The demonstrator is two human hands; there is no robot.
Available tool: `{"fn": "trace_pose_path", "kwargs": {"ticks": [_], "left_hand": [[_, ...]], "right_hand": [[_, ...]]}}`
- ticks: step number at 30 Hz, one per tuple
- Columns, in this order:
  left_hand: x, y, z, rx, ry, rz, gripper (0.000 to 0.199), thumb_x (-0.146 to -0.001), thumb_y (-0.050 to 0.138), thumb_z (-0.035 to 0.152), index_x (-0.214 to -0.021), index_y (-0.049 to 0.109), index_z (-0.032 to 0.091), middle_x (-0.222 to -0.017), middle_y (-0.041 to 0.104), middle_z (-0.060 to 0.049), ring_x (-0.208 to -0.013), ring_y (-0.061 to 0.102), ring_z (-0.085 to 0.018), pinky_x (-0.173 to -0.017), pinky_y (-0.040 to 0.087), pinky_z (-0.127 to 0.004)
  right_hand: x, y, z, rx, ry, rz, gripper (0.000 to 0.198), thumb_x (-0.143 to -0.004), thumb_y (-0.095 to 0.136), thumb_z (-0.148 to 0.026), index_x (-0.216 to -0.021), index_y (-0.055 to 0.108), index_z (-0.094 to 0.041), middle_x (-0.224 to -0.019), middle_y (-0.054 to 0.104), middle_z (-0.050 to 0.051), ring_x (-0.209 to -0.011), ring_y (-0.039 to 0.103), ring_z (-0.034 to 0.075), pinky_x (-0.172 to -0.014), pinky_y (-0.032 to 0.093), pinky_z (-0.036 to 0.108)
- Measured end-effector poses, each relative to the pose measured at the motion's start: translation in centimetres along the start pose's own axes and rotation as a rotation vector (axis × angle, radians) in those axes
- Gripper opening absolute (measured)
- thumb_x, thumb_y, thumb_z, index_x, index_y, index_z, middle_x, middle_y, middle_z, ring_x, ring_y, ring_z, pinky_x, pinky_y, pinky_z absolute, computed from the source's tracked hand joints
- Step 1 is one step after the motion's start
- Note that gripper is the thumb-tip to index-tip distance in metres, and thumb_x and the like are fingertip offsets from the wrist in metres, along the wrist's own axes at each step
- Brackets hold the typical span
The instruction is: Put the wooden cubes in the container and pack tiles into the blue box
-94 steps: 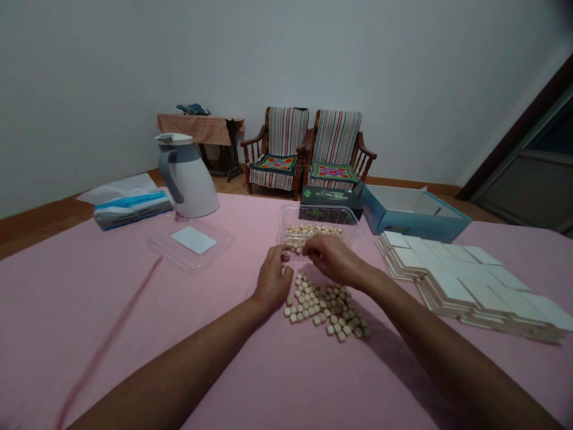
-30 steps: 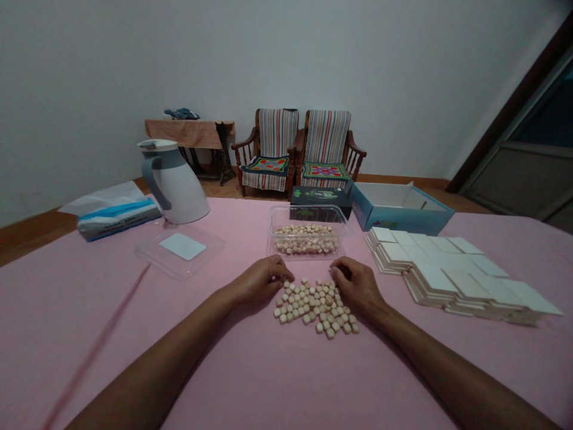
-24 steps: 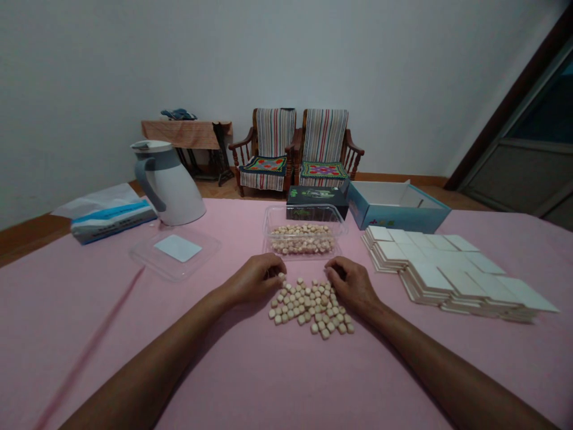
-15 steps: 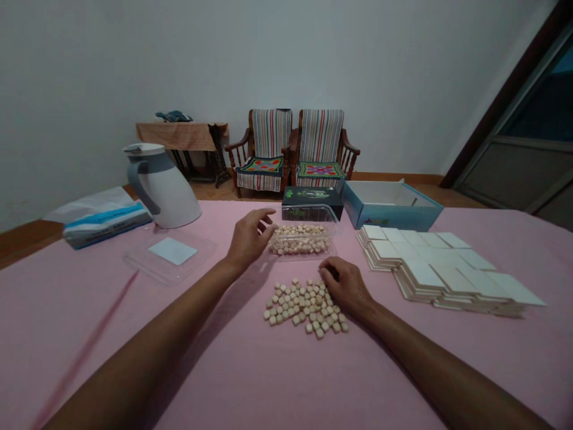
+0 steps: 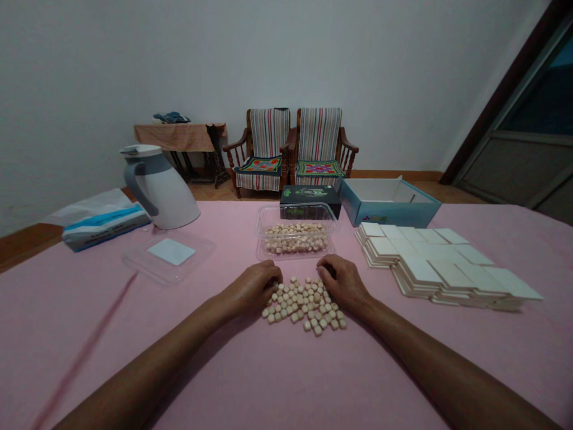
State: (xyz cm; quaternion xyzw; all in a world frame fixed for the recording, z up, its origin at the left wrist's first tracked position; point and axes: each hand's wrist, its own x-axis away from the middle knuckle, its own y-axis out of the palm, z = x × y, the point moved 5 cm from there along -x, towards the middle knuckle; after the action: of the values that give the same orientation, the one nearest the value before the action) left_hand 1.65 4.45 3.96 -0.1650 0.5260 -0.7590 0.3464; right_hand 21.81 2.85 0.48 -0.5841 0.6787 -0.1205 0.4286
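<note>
A loose pile of small pale wooden cubes (image 5: 308,304) lies on the pink cloth before me. At its left edge is my left hand (image 5: 257,283), with curled fingers reaching down to the outer cubes; whether one is pinched is hidden. My right hand (image 5: 342,280) rests at the upper right edge of the pile, fingers bent and closed, their inner side out of sight. Just beyond both hands stands a clear plastic container (image 5: 295,230), holding many more cubes (image 5: 298,239).
Stacks of white square tiles (image 5: 430,260) lie to the right, with a blue box (image 5: 389,209) behind them. A black box (image 5: 308,202) is behind the container. To the left are a clear lid (image 5: 172,272), a white jug (image 5: 168,191) and a tissue pack (image 5: 105,224).
My left hand has moved from beside the clear container back toward me, to the left edge of the cube pile. My right hand has stayed nearly still.
</note>
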Motion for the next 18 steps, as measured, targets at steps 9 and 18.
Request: {"fn": "trace_pose_path", "kwargs": {"ticks": [9,18], "left_hand": [[-3.7,-6.9,0.5,-0.020,0.023,0.463,0.012,-0.077,0.055,0.011,-0.087,0.062,0.015,-0.079,0.057,-0.002,-0.067,0.055,-0.011,-0.064,0.044,-0.022],[-2.4,-2.8,0.8,-0.018,0.028,0.068,0.015,-0.074,0.057,0.011,-0.087,0.064,0.016,-0.075,0.061,-0.001,-0.062,0.055,-0.011,-0.058,0.041,-0.020]], "right_hand": [[0.0,-0.1,-0.2,0.003,-0.006,-0.008,0.012,-0.080,0.048,-0.016,-0.077,0.060,-0.019,-0.075,0.061,0.003,-0.070,0.054,0.016,-0.066,0.041,0.026],[0.0,0.0,0.0,0.013,-0.004,-0.024,0.011,-0.081,0.049,-0.016,-0.078,0.060,-0.018,-0.076,0.061,0.003,-0.071,0.055,0.016,-0.066,0.040,0.026]]}}
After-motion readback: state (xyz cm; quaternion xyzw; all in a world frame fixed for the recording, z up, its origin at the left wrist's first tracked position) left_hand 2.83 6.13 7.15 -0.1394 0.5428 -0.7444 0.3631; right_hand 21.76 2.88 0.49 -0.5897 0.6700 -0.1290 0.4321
